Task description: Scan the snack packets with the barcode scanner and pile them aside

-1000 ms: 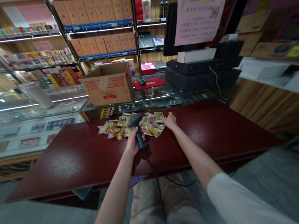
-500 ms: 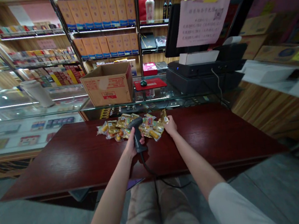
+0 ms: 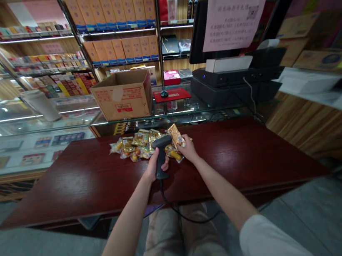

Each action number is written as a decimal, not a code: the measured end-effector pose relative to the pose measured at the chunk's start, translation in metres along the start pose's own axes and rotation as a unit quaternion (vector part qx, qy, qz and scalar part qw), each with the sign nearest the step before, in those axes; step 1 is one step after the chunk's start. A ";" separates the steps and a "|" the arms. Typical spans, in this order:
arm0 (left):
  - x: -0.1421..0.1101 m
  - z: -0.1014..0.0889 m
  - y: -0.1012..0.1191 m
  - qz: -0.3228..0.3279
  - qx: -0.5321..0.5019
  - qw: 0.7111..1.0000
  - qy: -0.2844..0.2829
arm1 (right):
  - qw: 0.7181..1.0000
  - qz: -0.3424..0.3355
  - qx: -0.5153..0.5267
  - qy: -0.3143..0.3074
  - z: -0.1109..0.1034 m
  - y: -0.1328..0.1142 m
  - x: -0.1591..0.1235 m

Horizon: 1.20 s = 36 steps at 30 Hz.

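My left hand is closed round the grip of a black barcode scanner, whose cable hangs off the table's front edge. The scanner's head points right at a yellow snack packet. That packet is held upright in my right hand, just above the table. A heap of several similar yellow and orange packets lies on the dark red table, behind and left of both hands.
An open cardboard box stands on a glass counter behind the table. To its right are a red mat with a mouse, a black till unit and a monitor with a pink notice. Stocked shelves fill the back.
My right hand has lifted one packet out of the heap and brought it left, in front of the scanner. My left hand has raised and turned the scanner toward it.
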<state>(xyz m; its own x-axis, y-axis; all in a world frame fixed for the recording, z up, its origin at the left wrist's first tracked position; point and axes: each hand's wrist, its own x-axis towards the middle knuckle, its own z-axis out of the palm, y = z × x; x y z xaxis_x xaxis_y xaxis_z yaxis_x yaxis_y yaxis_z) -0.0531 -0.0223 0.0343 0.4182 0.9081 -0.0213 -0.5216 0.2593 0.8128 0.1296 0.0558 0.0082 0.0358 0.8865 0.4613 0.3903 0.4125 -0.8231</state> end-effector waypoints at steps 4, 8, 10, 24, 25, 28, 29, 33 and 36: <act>0.003 0.000 -0.003 -0.003 0.007 1.000 -0.027 | 1.000 -0.007 -0.002 0.000 0.000 0.000 0.000; 0.004 0.001 -0.007 0.004 -0.001 1.000 -0.017 | 1.000 -0.002 0.001 0.002 0.002 -0.001 0.000; 0.003 0.001 -0.007 -0.002 -0.004 1.000 -0.009 | 1.000 0.000 -0.004 -0.002 0.003 -0.002 -0.001; 0.000 -0.003 0.003 -0.002 -0.015 1.000 0.014 | 0.949 0.165 -0.249 0.098 -0.089 0.019 0.014; -0.001 -0.003 0.004 0.001 -0.018 1.000 0.014 | 0.926 0.199 -0.293 0.129 -0.097 0.025 0.013; -0.002 -0.002 0.007 -0.009 -0.026 0.999 0.016 | 0.880 0.257 -0.349 0.195 -0.106 0.034 0.009; -0.002 -0.002 0.007 -0.008 -0.032 0.999 0.023 | 0.883 0.246 -0.351 0.191 -0.103 0.035 0.009; -0.003 0.001 0.009 0.004 -0.051 0.998 0.039 | 0.940 0.090 -0.328 0.004 -0.075 0.027 0.008; -0.003 0.002 0.009 0.008 -0.052 0.998 0.039 | 0.940 0.025 -0.315 -0.126 -0.049 0.020 0.006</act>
<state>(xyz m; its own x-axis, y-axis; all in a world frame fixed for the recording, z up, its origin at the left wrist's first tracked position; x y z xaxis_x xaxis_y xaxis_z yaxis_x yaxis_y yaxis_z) -0.0576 -0.0235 0.0431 0.3532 0.9338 -0.0574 -0.6031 0.2742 0.7491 0.1827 0.0587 0.0107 -0.1202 0.9557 0.2686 0.8642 0.2339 -0.4455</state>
